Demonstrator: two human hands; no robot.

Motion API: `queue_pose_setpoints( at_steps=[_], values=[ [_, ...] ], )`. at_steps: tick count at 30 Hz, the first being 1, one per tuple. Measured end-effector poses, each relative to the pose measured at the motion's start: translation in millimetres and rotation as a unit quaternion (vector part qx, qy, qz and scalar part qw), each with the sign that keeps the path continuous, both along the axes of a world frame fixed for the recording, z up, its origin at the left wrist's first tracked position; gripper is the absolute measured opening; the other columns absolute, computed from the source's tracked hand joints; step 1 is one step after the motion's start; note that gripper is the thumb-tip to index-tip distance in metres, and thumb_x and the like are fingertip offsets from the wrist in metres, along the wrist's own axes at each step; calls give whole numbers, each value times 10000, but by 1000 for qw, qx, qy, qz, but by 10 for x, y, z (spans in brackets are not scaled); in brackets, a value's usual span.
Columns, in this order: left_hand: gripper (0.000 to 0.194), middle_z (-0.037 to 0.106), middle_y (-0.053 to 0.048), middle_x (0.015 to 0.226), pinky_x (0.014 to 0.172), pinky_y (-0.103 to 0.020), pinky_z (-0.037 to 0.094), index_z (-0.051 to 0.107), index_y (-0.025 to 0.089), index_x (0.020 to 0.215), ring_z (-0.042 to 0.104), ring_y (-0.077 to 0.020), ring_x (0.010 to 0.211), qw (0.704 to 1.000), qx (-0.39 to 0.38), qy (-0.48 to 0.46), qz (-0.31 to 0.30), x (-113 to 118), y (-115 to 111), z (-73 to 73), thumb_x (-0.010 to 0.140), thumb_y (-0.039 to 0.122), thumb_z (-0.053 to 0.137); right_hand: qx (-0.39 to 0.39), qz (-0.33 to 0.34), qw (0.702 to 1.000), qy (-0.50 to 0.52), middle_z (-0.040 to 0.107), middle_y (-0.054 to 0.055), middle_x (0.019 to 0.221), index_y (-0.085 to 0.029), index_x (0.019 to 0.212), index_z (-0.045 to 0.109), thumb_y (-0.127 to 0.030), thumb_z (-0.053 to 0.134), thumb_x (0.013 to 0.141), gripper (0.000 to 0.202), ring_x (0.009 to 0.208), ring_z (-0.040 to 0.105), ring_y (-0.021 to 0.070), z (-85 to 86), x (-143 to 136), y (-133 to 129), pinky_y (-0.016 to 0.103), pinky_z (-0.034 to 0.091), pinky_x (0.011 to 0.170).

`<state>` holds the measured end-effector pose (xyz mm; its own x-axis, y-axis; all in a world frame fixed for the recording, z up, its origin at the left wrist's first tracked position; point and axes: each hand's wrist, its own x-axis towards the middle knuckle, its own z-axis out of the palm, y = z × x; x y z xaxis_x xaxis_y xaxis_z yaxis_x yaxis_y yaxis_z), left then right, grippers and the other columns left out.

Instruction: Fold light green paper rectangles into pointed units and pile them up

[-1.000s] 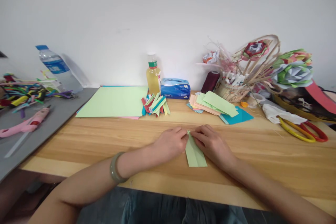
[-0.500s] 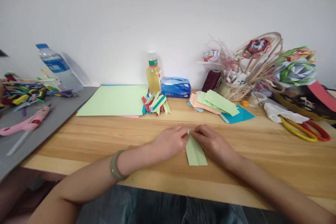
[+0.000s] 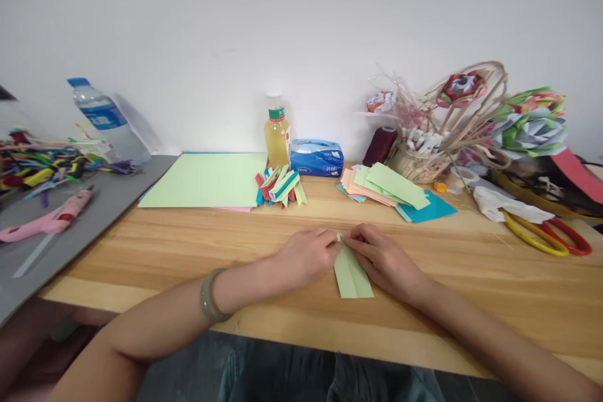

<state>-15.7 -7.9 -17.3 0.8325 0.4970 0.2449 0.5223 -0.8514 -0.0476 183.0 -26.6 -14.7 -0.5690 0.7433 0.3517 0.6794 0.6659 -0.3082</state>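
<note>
A light green strip of paper (image 3: pixel 352 277) lies on the wooden table, creased lengthwise, with its far end narrowed between my hands. My left hand (image 3: pixel 308 254) pinches the far end from the left, its fingers bent together at the tip. From the right, my right hand (image 3: pixel 384 259) grips the same end, thumb and forefinger closed at the paper's edge. The fingertips of both hands nearly meet and hide part of the far end. The near end of the strip rests flat and square toward me.
Behind my hands are a pile of folded paper strips (image 3: pixel 281 187), a juice bottle (image 3: pixel 277 138), a tissue pack (image 3: pixel 316 158) and coloured paper pieces (image 3: pixel 396 184). Large green sheets (image 3: pixel 207 181) lie left. Scissors (image 3: pixel 541 232) lie right; a pink glue gun (image 3: pixel 56 218) is far left.
Both hands stay at the far end of the paper with barely any movement. The whole view has shifted very slightly.
</note>
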Motion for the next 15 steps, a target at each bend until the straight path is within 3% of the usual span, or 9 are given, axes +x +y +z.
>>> queue_pose_setpoints(
  at_steps=[7,15],
  values=[
    [214,581,-67,884,657,-289,476,572,124,982,560,-192,856,1000,6,24,4,7,-19,66,906,92,375,-69,-8,997,36,533,83,887,-198,1064,641,-83,352,853,376,838,546,195,32,27,30,346,501,727],
    [186,583,-77,934,650,-301,484,567,114,1007,553,-207,873,998,26,61,4,10,-40,98,881,79,435,-40,9,998,-37,539,85,876,-236,1177,596,-84,353,862,426,802,532,195,69,72,50,331,481,685]
  ],
)
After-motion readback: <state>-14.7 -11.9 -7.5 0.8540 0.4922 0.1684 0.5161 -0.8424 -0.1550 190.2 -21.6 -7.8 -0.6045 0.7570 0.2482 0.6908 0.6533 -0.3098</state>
